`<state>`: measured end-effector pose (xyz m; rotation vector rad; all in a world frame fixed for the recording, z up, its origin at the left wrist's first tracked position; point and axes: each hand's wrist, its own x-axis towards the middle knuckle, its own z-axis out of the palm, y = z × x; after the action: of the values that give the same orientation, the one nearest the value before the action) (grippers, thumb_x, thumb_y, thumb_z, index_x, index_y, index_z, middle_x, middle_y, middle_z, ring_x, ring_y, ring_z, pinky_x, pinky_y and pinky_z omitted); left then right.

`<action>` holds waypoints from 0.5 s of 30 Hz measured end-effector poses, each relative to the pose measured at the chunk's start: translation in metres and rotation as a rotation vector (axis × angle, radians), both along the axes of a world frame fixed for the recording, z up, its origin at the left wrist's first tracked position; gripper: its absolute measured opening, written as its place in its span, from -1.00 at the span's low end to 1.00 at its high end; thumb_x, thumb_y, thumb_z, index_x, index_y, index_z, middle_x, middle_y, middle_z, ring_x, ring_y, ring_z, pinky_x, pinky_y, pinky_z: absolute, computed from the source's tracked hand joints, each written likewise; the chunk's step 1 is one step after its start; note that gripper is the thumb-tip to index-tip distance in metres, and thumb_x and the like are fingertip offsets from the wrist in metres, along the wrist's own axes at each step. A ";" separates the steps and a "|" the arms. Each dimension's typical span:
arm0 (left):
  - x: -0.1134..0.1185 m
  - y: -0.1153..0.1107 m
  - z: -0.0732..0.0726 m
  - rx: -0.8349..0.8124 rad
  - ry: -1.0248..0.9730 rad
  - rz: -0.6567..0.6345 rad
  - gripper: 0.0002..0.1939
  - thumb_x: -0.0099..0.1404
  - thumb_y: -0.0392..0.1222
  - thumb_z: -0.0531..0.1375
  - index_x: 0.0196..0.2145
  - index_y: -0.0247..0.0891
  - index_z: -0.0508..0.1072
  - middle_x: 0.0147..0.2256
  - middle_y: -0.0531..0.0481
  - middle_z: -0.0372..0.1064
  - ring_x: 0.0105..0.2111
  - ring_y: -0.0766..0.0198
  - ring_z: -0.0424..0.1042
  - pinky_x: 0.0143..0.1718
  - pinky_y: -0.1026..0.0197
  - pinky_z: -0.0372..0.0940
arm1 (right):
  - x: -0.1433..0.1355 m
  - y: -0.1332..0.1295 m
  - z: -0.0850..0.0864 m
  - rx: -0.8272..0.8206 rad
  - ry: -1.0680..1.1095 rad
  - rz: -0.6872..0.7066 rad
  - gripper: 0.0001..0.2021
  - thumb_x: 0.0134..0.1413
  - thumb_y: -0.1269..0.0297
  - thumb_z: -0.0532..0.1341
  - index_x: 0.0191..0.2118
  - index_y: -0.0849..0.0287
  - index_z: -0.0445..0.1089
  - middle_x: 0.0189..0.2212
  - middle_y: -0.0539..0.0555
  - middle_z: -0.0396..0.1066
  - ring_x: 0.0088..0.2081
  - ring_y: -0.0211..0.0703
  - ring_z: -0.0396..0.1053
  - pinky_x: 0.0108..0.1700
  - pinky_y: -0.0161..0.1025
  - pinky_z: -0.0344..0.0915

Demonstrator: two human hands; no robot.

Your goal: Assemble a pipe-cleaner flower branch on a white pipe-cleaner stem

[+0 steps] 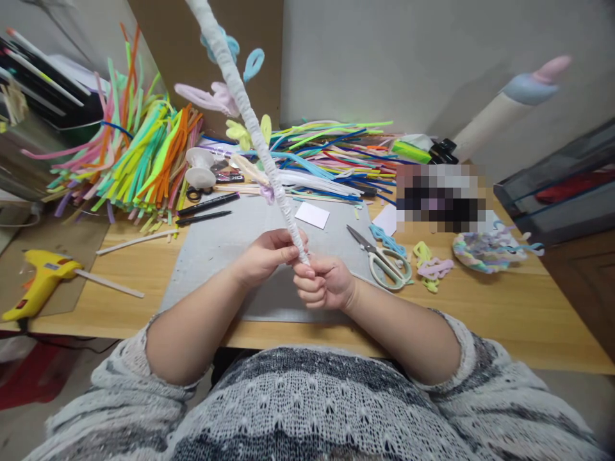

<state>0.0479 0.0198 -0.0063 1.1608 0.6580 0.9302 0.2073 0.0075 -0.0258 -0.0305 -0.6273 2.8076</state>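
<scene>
A long white wrapped rod (250, 121) rises from my hands toward the upper left, tilted. Looped fuzzy flowers in blue (254, 64), pink (206, 97), yellow (240, 134) and lilac show along it. My left hand (271, 256) pinches the rod near its lower end with thumb and fingers. Just below and to the right, my right hand (324, 282) is closed around the bottom tip. Both hands are above the grey mat (211, 256). Open-bladed scissors (379, 256) lie right of my right hand, and a small white card (312, 215) lies beyond the hands.
Colourful pipe cleaners stand bundled (139, 160) at the left and lie piled (327, 153) at the back. A yellow glue gun (43, 282) is at the far left. Markers (206, 205), a white spool (200, 168), yellow twisted pieces (425, 266) and a pastel braided ring (485, 250) are around the mat.
</scene>
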 end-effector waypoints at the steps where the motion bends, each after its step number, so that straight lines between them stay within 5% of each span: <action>1: 0.000 0.000 0.001 0.032 0.028 0.031 -0.75 0.03 -0.08 0.27 -0.46 -0.34 0.40 -0.47 0.02 0.26 -0.46 0.39 0.25 -0.39 0.29 0.15 | -0.001 0.000 0.000 0.037 -0.043 -0.043 -0.78 0.14 0.25 -0.09 -0.49 0.17 0.10 -0.73 -0.16 -0.15 -0.73 -0.43 -0.22 -0.69 -0.49 -0.16; 5: 0.002 0.003 -0.002 0.179 0.269 0.260 -0.76 0.11 -0.08 0.20 -0.53 -0.32 0.34 -0.54 0.06 0.20 -0.52 0.40 0.20 -0.43 0.29 0.14 | -0.009 -0.002 -0.001 0.381 -0.388 -0.501 -0.84 0.08 0.17 0.04 -0.32 0.16 0.19 -0.59 -0.08 0.18 -0.65 -0.39 0.09 -0.57 -0.39 0.09; 8: 0.002 0.008 -0.009 0.276 0.415 0.413 -0.78 0.10 -0.13 0.19 -0.57 -0.31 0.31 -0.52 0.06 0.19 -0.48 0.39 0.20 -0.41 0.30 0.13 | -0.012 -0.002 -0.004 0.801 -0.755 -0.835 -0.85 0.01 0.20 0.14 -0.41 0.18 0.24 -0.53 -0.05 0.20 -0.49 -0.34 0.18 -0.41 -0.35 0.14; 11: 0.001 0.011 -0.012 0.193 0.400 0.392 -0.80 0.08 -0.12 0.20 -0.52 -0.30 0.32 -0.54 0.08 0.22 -0.50 0.38 0.21 -0.42 0.30 0.13 | -0.010 0.001 -0.009 1.056 -0.944 -0.940 -0.82 0.01 0.20 0.14 -0.49 0.19 0.27 -0.55 -0.05 0.15 -0.44 -0.33 0.13 -0.37 -0.35 0.09; 15: 0.000 0.013 -0.009 0.116 0.332 0.323 -0.79 0.03 -0.13 0.24 -0.53 -0.31 0.31 -0.57 0.10 0.22 -0.53 0.40 0.21 -0.45 0.32 0.11 | -0.011 0.006 -0.012 0.903 -0.889 -0.911 -0.85 -0.05 0.21 0.18 -0.42 0.18 0.27 -0.55 -0.08 0.19 -0.48 -0.36 0.15 -0.40 -0.36 0.11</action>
<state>0.0478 0.0330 -0.0151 1.3524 1.0957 1.0659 0.1967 0.0136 -0.0373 -1.0835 -1.5017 1.3640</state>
